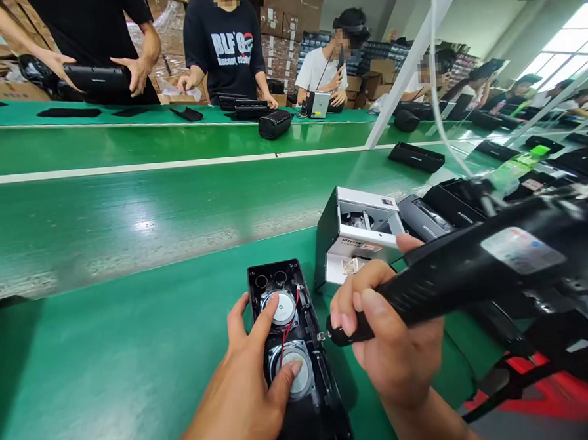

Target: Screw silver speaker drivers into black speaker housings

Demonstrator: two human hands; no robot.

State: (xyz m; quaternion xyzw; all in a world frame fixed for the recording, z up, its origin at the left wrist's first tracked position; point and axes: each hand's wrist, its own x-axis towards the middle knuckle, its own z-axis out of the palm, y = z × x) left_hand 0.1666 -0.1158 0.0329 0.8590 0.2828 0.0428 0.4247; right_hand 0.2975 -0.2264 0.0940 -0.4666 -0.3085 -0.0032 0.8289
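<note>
Bench [114,367], green-topped, carries the work. Boxed silver-and-black machine [357,240] stands on it, just beyond the right hand [396,336]. Black power screwdriver [440,281] slants in from the right, rear end blurred; right fingers closed firmly round its narrow front. Black housing [328,412] lies open side up before the person, under the left hand [250,373]: fingers spread wide, index tip on the upper speaker [286,310], thumb on the lower speaker [305,381]. Red wires [285,344] cross both speakers. Metal bit [321,337] sits at the housing's right wall; from where I stand, contact cannot be told.
</note>
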